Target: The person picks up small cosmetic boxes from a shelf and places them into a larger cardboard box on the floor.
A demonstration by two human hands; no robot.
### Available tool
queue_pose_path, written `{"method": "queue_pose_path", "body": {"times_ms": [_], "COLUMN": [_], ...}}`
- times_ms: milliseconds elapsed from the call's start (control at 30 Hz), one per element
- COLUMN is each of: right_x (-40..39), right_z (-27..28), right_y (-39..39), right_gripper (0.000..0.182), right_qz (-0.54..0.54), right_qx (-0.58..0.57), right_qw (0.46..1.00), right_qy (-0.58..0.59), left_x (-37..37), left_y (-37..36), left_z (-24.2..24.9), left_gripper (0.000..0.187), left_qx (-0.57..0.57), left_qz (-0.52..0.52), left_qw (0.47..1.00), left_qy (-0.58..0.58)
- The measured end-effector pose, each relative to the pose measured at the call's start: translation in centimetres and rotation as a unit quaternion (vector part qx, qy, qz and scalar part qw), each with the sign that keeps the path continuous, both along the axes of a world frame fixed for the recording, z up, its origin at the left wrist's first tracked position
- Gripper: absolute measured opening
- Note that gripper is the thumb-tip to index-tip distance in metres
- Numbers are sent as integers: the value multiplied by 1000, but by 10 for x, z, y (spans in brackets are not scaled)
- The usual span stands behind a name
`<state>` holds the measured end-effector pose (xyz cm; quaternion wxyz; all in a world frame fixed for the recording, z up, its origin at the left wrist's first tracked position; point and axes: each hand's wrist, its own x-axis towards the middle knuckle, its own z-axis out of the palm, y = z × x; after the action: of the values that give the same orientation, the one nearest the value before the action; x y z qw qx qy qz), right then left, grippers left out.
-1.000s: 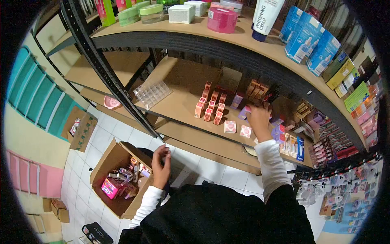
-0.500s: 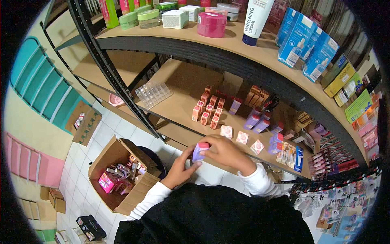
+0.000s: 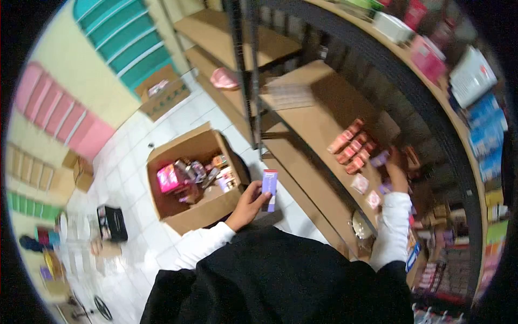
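My left hand [image 3: 249, 205] is closed on a slim purple box [image 3: 270, 189] with a red top, held upright beside the open carton. Out over the middle shelf [image 3: 307, 116], my right hand [image 3: 397, 168] reaches among purple boxes [image 3: 380, 158]; its fingers are blurred, and whether it grips one is unclear. Several small orange-red boxes [image 3: 353, 146] stand in rows to the left of that hand. Pale pink square packs [image 3: 360, 183] lie near the shelf's front edge.
A cardboard carton [image 3: 183, 218] of mixed packages sits on the tiled floor, left of my left hand. Black metal posts [image 3: 240, 70] hold the shelves. The upper shelf edge [image 3: 431, 92] curves above my right hand. A black box [image 3: 111, 223] lies farther left.
The view has turned left. My hands have parted: the left keeps the purple box, now upright, while the right has moved away to the shelf among the purple boxes.
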<state>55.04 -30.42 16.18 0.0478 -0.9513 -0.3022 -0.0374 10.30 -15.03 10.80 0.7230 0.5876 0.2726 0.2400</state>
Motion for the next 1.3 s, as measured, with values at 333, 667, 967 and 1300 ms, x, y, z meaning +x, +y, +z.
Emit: {"method": "queue_pose_path", "body": {"times_ms": [333, 667, 967, 1300], "right_x": [-144, -366, -407, -419], "right_z": [93, -11, -129, -171], "right_y": [40, 213, 277, 279], "right_gripper": [33, 29, 52, 67], "right_qz": [163, 288, 288, 288], "right_qx": [346, 265, 193, 124], "right_qw": [924, 757, 905, 928], "right_qy": [20, 523, 246, 203], "left_x": [-46, -69, -127, -138], "left_y": [40, 72, 153, 189], "left_z": [-20, -26, -59, -290], "left_gripper": [32, 52, 45, 32], "left_qx": [-70, -186, -272, -281], "left_qz": [109, 51, 258, 89], "left_qw": [991, 981, 925, 910], "left_qy": [-37, -32, 59, 291]}}
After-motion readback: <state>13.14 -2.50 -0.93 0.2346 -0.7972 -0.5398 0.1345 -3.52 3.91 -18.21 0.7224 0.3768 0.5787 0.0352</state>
